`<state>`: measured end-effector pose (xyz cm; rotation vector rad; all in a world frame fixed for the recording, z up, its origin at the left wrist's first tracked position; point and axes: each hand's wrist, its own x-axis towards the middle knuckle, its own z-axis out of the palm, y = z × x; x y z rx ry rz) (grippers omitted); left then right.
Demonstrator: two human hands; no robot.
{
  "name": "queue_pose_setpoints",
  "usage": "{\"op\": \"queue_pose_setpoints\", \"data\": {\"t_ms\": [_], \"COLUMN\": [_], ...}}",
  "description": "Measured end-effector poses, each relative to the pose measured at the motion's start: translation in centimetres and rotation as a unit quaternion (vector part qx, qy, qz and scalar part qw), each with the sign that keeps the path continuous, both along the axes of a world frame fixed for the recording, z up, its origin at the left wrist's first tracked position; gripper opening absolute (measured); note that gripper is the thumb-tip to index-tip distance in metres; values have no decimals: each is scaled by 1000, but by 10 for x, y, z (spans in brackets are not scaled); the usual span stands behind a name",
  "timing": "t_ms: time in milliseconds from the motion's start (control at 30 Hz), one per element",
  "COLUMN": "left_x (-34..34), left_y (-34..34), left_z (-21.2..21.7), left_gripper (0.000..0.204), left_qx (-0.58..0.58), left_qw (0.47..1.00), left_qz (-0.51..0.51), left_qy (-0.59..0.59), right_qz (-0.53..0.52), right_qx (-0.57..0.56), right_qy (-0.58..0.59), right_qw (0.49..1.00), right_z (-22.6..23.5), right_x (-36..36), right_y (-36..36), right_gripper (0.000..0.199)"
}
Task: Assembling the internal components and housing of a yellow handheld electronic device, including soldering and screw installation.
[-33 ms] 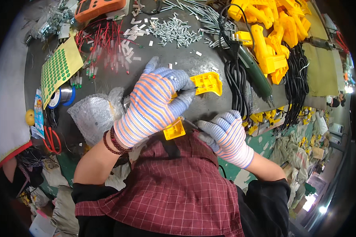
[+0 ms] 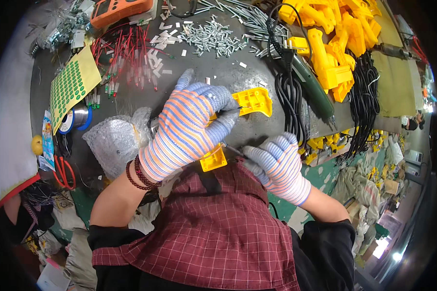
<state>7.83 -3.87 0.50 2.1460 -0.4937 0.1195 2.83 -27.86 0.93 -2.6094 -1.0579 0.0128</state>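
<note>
My left hand (image 2: 192, 116), in a striped glove, is closed over a yellow plastic housing (image 2: 213, 160) whose lower end shows below the palm. At its fingertips lies a yellow shell part (image 2: 256, 102), hollow side up on the bench. Whether these are one piece is hidden by the hand. My right hand (image 2: 277, 167), gloved alike, sits lower and to the right with fingers pinched. A thin grey piece (image 2: 233, 149) runs from its fingertips toward the housing; I cannot tell whether it is a cable or a tool.
Screws (image 2: 213, 39), red-wired indicator lights (image 2: 131, 56) and a green sticker sheet (image 2: 75, 89) lie on the grey bench (image 2: 189, 65). Bubble wrap (image 2: 114, 143) is left of my left hand. On the right are a green electric screwdriver (image 2: 310, 87), black cables (image 2: 364, 106) and yellow housings (image 2: 337, 58).
</note>
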Motion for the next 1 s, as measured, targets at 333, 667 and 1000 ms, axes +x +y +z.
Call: {"op": "queue_pose_setpoints", "data": {"t_ms": [333, 667, 1000], "left_x": [-3, -10, -8], "left_y": [-1, 6, -5], "left_z": [1, 5, 7], "left_gripper": [13, 11, 16], "left_qx": [-135, -93, 63], "left_qw": [983, 985, 996], "left_qz": [29, 9, 67], "left_qy": [121, 148, -11], "right_qz": [-45, -67, -158], "right_qx": [103, 137, 60], "right_qy": [-37, -134, -185], "right_qw": [993, 979, 968], "right_z": [-5, -16, -32], "right_x": [35, 37, 36], "right_y": [-15, -27, -9], "right_gripper": [25, 27, 29]}}
